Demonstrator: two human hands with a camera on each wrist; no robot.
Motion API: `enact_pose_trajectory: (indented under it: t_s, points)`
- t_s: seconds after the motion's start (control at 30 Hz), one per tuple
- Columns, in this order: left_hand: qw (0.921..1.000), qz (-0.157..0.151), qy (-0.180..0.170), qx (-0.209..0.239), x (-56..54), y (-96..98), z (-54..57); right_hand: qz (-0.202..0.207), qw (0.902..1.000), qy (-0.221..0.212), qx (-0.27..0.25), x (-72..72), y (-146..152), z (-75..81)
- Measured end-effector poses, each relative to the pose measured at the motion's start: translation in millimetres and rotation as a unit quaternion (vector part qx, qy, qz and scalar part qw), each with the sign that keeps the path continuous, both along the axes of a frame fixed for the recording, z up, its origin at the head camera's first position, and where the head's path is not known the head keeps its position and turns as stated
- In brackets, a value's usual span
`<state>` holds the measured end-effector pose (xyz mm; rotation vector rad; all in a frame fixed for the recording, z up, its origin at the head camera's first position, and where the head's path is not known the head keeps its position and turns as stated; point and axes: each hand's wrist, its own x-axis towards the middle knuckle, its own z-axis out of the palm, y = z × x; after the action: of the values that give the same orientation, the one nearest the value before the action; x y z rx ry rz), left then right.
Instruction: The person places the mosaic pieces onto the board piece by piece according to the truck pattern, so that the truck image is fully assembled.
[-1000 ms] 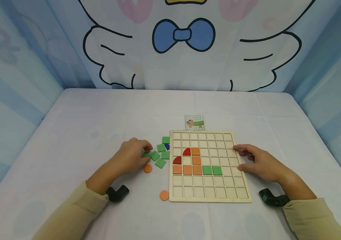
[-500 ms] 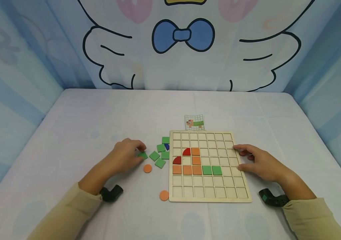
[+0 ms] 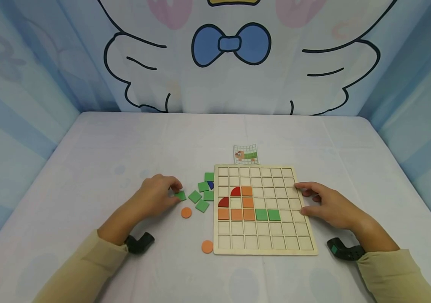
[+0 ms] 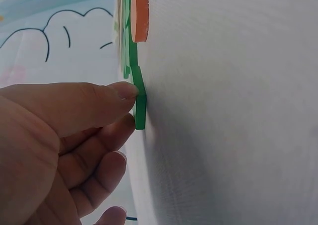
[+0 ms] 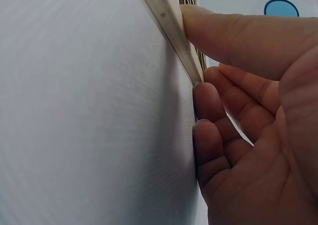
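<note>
At the left of the board, my left hand [image 3: 156,195] pinches a green square tile [image 3: 180,195] between thumb and fingers. The left wrist view shows the thumb [image 4: 94,103] on this tile [image 4: 140,103], which sits low at the white cloth. My right hand [image 3: 331,206] touches the right edge of the wooden grid board [image 3: 262,252] with its thumb and forefinger; the other fingers bend beside the edge. On the board lie orange squares [image 3: 236,214], two dark red quarter rounds [image 3: 224,202] and two green squares [image 3: 262,215].
Several loose green tiles [image 3: 202,205] and a partly covered blue piece [image 3: 211,184] lie by the board's left edge. Two orange discs [image 3: 207,246] rest nearby. Behind the board is a small picture card [image 3: 246,155] with a gridded animal drawing. A patterned curtain [image 3: 230,84] hangs beyond the table.
My left hand has moved a little left, drawing the green tile away from the other loose ones. The right hand stays at the board's edge.
</note>
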<state>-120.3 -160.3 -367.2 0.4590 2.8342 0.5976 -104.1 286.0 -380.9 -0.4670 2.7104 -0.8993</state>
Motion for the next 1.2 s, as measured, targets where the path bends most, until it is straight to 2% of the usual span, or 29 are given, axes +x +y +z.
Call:
enact_pose_trajectory:
  t_s: [0.37,0.6,0.73,0.9,1.03,1.2]
  points:
    - [0.9998,-0.002,-0.018,-0.003,-2.0,2.6,0.0,-0.005,1.0,-0.004,0.002,-0.3,-1.3,1.0]
    - [0.9998,-0.002,-0.018,-0.013,-2.5,3.2,-0.3,-0.007,1.0,-0.007,0.002,0.2,-1.4,1.4]
    - [0.9997,-0.004,-0.007,-0.021,-2.1,2.4,0.1,-0.007,1.0,-0.007,0.0,0.5,-1.1,1.4]
    - [0.9988,-0.018,0.025,-0.038,-3.8,3.0,5.4,-0.007,1.0,-0.006,0.001,0.4,-0.6,0.9]
    - [0.9984,-0.024,0.002,-0.052,-6.6,5.7,10.4,-0.007,1.0,-0.006,0.0,0.5,-0.2,0.2]
    - [0.9983,-0.019,-0.034,-0.042,-5.6,4.6,11.5,-0.005,1.0,-0.006,-0.001,0.5,-0.2,-0.4]
